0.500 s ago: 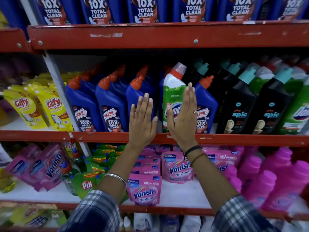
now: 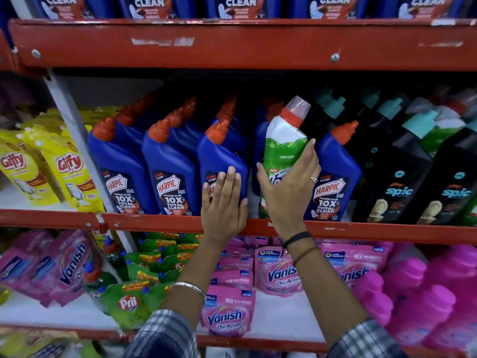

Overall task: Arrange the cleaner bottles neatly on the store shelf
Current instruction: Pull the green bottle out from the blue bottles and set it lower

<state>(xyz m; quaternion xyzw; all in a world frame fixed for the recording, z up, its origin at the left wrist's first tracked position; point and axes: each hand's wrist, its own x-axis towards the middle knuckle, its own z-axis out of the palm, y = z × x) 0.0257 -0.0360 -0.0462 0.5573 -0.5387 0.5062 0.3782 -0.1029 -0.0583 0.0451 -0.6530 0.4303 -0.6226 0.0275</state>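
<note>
A green and white cleaner bottle [image 2: 285, 140] with a red collar and clear cap stands among blue Harpic bottles on the middle red shelf [image 2: 160, 222]. My right hand [image 2: 289, 187] wraps around its lower front, thumb on the left side, fingers on the right. My left hand [image 2: 224, 200] lies flat, fingers apart, against the front of a blue Harpic bottle [image 2: 222, 156] just left of it. Another blue Harpic bottle [image 2: 335, 174] stands right of the green one. Two more Harpic bottles [image 2: 170, 164] line up to the left.
Black Spic bottles [image 2: 402, 177] fill the right of the shelf, yellow Giffy pouches [image 2: 67, 166] the left. Below lie pink Vanish pouches [image 2: 228, 311], green Pril pouches [image 2: 129, 303] and pink bottles [image 2: 423, 306]. The upper shelf edge [image 2: 232, 45] hangs close above the bottle caps.
My right hand has closed around the green bottle, which now tilts slightly. My left hand moved onto the blue Harpic bottle. The view has come closer to the shelf.
</note>
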